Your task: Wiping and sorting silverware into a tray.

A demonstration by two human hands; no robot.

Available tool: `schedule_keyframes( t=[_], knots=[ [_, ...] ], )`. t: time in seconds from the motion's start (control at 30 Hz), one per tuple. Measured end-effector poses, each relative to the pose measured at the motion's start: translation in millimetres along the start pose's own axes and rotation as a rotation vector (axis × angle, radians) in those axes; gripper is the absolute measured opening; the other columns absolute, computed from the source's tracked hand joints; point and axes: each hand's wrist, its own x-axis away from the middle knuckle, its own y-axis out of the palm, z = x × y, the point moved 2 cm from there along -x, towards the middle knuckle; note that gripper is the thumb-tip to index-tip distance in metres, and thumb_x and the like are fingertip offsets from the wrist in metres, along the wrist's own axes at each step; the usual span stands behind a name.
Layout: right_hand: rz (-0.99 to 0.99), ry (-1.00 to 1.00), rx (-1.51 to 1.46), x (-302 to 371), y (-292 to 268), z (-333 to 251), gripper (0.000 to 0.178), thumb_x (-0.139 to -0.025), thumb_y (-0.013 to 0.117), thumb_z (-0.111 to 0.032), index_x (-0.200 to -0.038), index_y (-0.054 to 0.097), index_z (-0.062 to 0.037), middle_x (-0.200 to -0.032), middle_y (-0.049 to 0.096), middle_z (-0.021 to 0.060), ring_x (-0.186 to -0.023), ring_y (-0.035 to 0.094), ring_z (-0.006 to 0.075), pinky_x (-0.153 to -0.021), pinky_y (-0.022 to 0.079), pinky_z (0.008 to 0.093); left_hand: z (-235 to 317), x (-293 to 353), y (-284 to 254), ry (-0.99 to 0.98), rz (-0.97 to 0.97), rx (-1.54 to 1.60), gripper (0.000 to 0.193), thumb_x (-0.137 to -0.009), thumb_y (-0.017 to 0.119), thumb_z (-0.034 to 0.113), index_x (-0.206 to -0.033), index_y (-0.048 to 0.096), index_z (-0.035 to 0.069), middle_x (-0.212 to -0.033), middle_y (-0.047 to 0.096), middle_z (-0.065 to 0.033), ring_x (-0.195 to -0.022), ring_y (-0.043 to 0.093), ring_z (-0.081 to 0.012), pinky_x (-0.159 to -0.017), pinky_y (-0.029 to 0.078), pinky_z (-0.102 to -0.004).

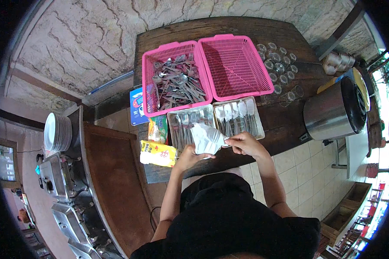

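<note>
A white paper napkin [206, 136] is held up between my two hands in front of the cutlery trays. My left hand [189, 158] grips its lower left part, thumb along the bottom. At the napkin's right corner, my right hand [246, 145] pinches with fingers closed; whether cutlery lies inside the napkin is hidden. Just beyond it is a pale tray [170, 129] with loose forks and other cutlery. Beside that, a second tray [261, 126] holds several cutlery sets, their upper ends wrapped in white napkins [234, 110].
A pink basket [147, 82] full of loose cutlery adjoins another pink basket [237, 69]. Small glasses [283, 79] and a large metal pot [328, 111] stand right. Yellow [158, 153] and blue packages [136, 105] lie left. Stacked plates [58, 132] and chafing dishes [58, 176] occupy the left counter.
</note>
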Motion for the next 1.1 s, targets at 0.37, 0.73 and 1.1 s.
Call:
schedule_keyframes(
  t=[0.37,0.73,1.1],
  knots=[
    [0.549,-0.161,0.673,16.7,8.8,21.7,0.021,-0.074,0.056,-0.025,-0.076,0.062,-0.0051,-0.058,0.055,0.0140,-0.054,0.056,0.0278,-0.050,0.043,0.0343,3.8,-6.9,41.8,-0.102,-0.090,0.351,0.020,-0.075,0.056,0.003,-0.093,0.054,-0.004,-0.078,0.061,-0.0070,-0.076,0.057,-0.0114,-0.069,0.044,-0.0250],
    [0.468,-0.472,1.280,25.6,-2.7,50.3,0.024,-0.074,0.051,-0.023,-0.093,0.055,-0.0083,-0.059,0.053,0.0064,-0.050,0.056,0.0204,-0.043,0.045,0.0304,-0.9,-25.6,75.6,-0.407,0.209,0.642,0.021,-0.079,0.054,0.013,-0.092,0.057,-0.003,-0.079,0.061,-0.0069,-0.066,0.058,-0.0118,-0.059,0.045,-0.0207],
    [0.310,-0.270,0.682,34.9,-87.6,37.0,0.025,-0.074,0.057,-0.029,-0.073,0.063,-0.0045,-0.050,0.053,0.0120,-0.045,0.053,0.0218,-0.045,0.041,0.0310,56.5,-79.2,68.1,-0.220,0.406,0.561,0.024,-0.082,0.045,0.012,-0.103,0.054,0.006,-0.100,0.057,-0.0072,-0.090,0.055,-0.0184,-0.084,0.039,-0.0327]
  ],
)
